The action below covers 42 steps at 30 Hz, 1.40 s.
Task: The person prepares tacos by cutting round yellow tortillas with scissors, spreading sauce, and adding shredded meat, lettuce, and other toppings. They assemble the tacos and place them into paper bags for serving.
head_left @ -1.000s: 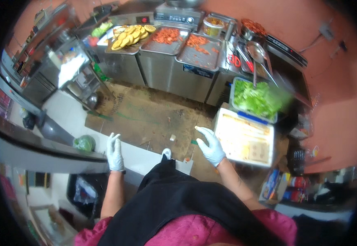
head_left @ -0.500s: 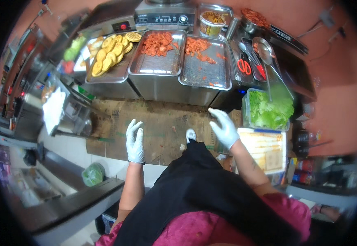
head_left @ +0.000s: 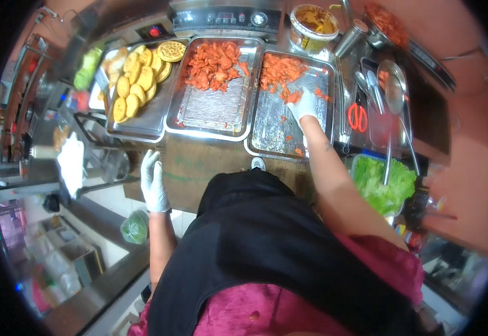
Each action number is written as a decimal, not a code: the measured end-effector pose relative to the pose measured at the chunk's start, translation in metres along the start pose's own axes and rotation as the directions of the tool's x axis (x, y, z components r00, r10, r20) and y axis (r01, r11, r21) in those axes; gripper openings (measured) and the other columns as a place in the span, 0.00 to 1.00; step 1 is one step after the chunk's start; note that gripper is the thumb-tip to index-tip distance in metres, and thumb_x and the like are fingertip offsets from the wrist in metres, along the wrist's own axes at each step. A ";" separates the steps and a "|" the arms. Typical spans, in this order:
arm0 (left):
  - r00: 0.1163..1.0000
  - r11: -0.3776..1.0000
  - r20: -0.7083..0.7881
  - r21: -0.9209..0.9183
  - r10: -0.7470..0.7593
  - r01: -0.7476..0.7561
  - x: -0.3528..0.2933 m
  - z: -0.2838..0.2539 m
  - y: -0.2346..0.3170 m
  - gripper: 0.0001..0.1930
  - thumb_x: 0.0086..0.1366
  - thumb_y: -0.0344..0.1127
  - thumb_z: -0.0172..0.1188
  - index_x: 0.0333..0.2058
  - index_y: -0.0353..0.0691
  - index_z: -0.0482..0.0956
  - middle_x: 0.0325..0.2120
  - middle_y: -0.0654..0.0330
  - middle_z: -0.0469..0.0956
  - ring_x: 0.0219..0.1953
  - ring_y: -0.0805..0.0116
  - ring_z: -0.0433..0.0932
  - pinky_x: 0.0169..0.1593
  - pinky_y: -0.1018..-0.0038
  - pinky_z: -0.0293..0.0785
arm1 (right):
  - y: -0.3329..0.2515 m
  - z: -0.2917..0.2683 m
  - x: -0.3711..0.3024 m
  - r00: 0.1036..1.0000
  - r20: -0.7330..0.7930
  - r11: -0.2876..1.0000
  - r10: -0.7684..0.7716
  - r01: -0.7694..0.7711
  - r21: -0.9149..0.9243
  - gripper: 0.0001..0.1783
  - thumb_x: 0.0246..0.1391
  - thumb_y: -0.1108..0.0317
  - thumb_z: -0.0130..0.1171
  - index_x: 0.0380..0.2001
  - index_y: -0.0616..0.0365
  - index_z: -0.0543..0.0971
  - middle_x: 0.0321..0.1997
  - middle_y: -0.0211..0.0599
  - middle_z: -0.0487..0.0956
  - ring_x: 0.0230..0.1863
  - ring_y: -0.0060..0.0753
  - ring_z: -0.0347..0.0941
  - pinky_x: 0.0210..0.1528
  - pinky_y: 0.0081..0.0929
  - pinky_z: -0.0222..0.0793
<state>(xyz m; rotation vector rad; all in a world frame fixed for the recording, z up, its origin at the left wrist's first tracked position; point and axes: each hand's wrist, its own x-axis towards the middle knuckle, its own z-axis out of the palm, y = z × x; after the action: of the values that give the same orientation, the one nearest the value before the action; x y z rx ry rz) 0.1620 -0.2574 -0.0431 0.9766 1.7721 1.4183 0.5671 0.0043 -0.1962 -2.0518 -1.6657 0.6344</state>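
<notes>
Both my hands wear white gloves. My right hand [head_left: 304, 105] reaches into the right steel tray [head_left: 277, 134] and closes on an orange-red piece of meat [head_left: 292, 96] among others at the tray's far end. My left hand [head_left: 153, 180] hangs free over the floor near the counter's front, fingers loosely apart, holding nothing. A middle steel tray [head_left: 210, 115] holds more orange-red meat pieces [head_left: 216, 63]. A left tray [head_left: 143, 120] carries round yellow patties [head_left: 133, 87].
A tub of yellow-brown sauce [head_left: 313, 22] stands behind the trays, beside a control panel [head_left: 227, 18]. Red-handled scissors [head_left: 358, 117] and ladles [head_left: 394, 89] lie right. A clear box of green lettuce [head_left: 383, 180] sits lower right. A green bag [head_left: 135, 227] lies left.
I have stepped up to the counter. My right hand went from in front of my body forward into the right tray, onto the meat. My left hand stayed low at my left side.
</notes>
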 end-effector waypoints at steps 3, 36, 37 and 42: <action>0.997 1.000 0.082 -0.001 -0.007 0.007 0.028 0.023 0.006 0.15 0.73 0.35 0.56 0.54 0.36 0.78 0.63 0.56 0.69 0.65 0.64 0.66 0.68 0.66 0.59 | -0.031 0.006 0.027 0.980 0.197 0.672 0.009 -0.152 0.725 0.38 0.53 0.78 0.65 0.67 0.59 0.64 0.62 0.49 0.73 0.56 0.33 0.77 0.59 0.27 0.73; 0.981 0.993 0.158 0.005 -0.113 0.114 0.183 0.049 0.000 0.12 0.73 0.32 0.55 0.51 0.35 0.79 0.63 0.53 0.68 0.64 0.64 0.66 0.67 0.68 0.59 | -0.014 0.008 0.146 0.870 -0.455 0.980 0.192 -0.197 0.037 0.34 0.62 0.59 0.58 0.67 0.64 0.64 0.69 0.61 0.63 0.69 0.59 0.59 0.71 0.43 0.56; 0.981 0.994 0.163 0.023 -0.107 0.105 0.185 0.048 -0.005 0.13 0.73 0.32 0.55 0.51 0.35 0.79 0.63 0.53 0.68 0.64 0.64 0.66 0.67 0.67 0.59 | -0.016 0.011 0.148 0.898 -0.419 0.984 0.131 -0.171 -0.059 0.35 0.61 0.57 0.59 0.65 0.65 0.66 0.66 0.60 0.66 0.68 0.57 0.62 0.70 0.41 0.58; 0.988 0.998 0.141 0.035 -0.055 0.051 0.174 0.043 -0.010 0.13 0.74 0.33 0.54 0.52 0.34 0.79 0.62 0.54 0.69 0.65 0.63 0.66 0.67 0.67 0.60 | -0.056 -0.007 0.120 0.920 -0.318 0.861 -0.230 0.345 0.375 0.19 0.63 0.70 0.55 0.57 0.60 0.76 0.58 0.52 0.76 0.61 0.48 0.72 0.67 0.36 0.63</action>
<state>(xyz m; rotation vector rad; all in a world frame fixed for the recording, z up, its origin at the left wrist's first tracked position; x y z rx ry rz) 0.1095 -0.0877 -0.0683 1.0132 1.7074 1.2602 0.5486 0.1320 -0.1681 -1.4662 -1.4826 0.5350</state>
